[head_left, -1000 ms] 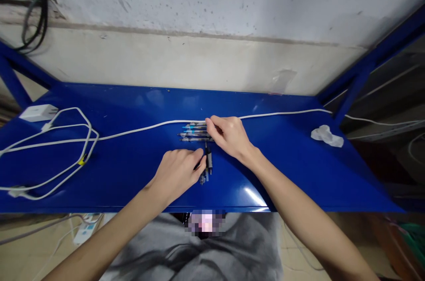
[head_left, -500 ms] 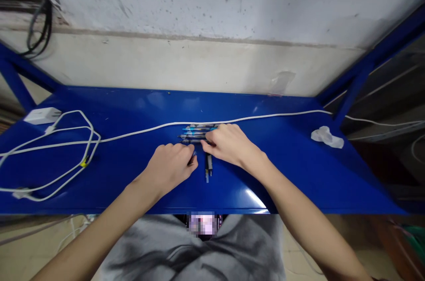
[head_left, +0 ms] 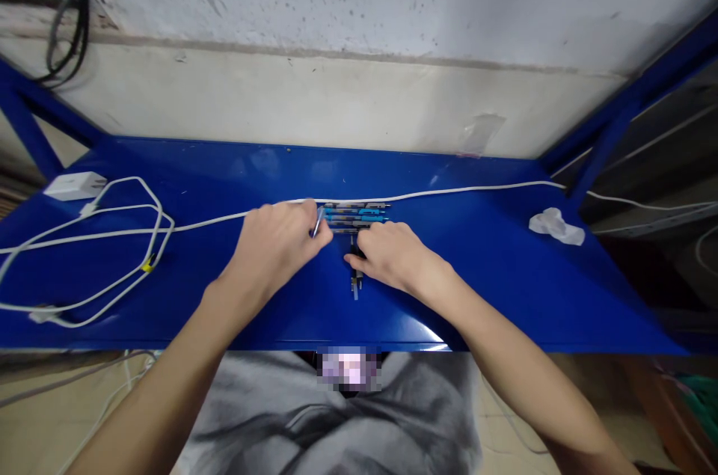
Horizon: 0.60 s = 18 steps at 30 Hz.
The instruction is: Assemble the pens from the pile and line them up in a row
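A row of several pens [head_left: 359,212], grey and blue with clear barrels, lies side by side in the middle of the blue table [head_left: 476,258]. My left hand [head_left: 277,236] is at the left ends of the row, closed around a slim pen [head_left: 318,222] that pokes up between thumb and index finger. Just below the right part of the row is my right hand [head_left: 393,254], fingers curled down and thumb pointing left; whatever lies under the fingers is hidden. Dark pens [head_left: 355,283] lie lengthwise beneath its thumb, partly covered.
A white cable [head_left: 471,191] runs across the table behind the pens, its loops at the left beside a white charger [head_left: 75,185]. Crumpled white tissue [head_left: 555,227] lies at the right. Blue metal supports [head_left: 609,135] flank the table, and a wall stands behind.
My left hand has moved up towards the left ends of the pen row, pen in its grip. My right hand has drawn back slightly from the row, uncovering the pens' right ends.
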{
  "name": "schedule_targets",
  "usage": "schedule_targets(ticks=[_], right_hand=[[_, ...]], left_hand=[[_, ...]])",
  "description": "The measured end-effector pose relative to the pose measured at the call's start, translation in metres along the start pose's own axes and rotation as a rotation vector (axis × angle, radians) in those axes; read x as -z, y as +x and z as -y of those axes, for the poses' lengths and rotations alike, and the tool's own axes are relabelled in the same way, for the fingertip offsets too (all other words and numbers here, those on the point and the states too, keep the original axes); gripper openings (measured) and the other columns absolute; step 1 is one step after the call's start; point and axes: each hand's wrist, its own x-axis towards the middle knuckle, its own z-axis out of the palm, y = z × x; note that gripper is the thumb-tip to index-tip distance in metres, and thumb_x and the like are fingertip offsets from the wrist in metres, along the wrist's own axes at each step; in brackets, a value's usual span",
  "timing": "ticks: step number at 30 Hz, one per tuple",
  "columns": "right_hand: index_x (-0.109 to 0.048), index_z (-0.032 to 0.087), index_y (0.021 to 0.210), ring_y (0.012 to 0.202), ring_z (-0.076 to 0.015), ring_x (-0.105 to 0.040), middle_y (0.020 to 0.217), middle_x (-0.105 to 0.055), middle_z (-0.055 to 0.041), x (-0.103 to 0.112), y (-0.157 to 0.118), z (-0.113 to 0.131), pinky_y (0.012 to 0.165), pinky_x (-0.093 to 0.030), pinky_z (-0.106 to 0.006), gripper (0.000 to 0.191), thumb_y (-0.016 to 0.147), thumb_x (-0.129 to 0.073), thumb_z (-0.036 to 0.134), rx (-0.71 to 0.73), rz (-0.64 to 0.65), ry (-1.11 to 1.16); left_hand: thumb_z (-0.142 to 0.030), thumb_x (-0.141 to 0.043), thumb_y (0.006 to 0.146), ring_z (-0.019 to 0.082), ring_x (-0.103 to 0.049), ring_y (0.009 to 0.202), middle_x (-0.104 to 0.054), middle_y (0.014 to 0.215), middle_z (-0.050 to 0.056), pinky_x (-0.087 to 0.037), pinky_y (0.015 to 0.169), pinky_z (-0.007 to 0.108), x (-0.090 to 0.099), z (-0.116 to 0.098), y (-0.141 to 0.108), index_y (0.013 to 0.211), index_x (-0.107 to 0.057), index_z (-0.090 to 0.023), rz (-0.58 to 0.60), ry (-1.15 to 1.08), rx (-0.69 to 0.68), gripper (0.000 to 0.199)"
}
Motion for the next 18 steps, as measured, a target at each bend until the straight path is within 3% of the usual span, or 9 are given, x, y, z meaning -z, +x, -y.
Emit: schedule_targets(ticks=[4, 8, 13, 18], right_hand=[[-0.079, 0.013, 0.1, 0.095, -0.0305, -0.077, 0.097, -0.079, -0.018, 0.0, 0.001, 0.004, 0.08, -0.057, -0.039, 0.035, 0.098, -0.051, 0.035, -0.041, -0.007, -0.007], [-0.078, 0.012, 0.102, 0.096, -0.028, -0.077, 0.101, -0.079, -0.0194, 0.002, -0.001, 0.009, 0.083, -0.056, -0.036, 0.034, 0.099, -0.05, 0.03, -0.109, 0.002, -0.045], [-0.079, 0.009, 0.095, 0.095, -0.0267, -0.078, 0.098, -0.079, -0.0215, 0.002, -0.004, 0.016, 0.08, -0.055, -0.032, 0.032, 0.099, -0.051, 0.024, -0.151, -0.014, -0.075], [-0.079, 0.011, 0.089, 0.086, -0.0281, -0.079, 0.092, -0.08, -0.0195, -0.003, -0.004, 0.023, 0.069, -0.054, -0.032, 0.033, 0.099, -0.048, 0.018, -0.154, -0.023, -0.125]], left_hand=[[-0.032, -0.064, 0.086, 0.017, -0.06, 0.054, -0.064, 0.059, 0.0, -0.036, 0.057, 0.028, -0.001, 0.002, 0.05, 0.075, -0.064, -0.02, -0.42, -0.321, -0.013, 0.016], [-0.028, -0.068, 0.086, 0.013, -0.058, 0.051, -0.061, 0.055, -0.003, -0.04, 0.057, 0.025, -0.023, 0.0, 0.082, 0.075, -0.065, -0.018, -0.462, -0.497, -0.174, 0.015], [-0.027, -0.063, 0.094, 0.01, -0.062, 0.057, -0.068, 0.068, -0.001, -0.048, 0.058, 0.021, -0.053, 0.006, 0.071, 0.084, -0.066, -0.016, -0.646, -0.638, -0.372, 0.015], [-0.021, -0.066, 0.093, 0.009, -0.062, 0.057, -0.067, 0.067, -0.002, -0.05, 0.058, 0.019, -0.064, 0.0, 0.058, 0.085, -0.066, -0.015, -0.731, -0.676, -0.451, 0.01]])
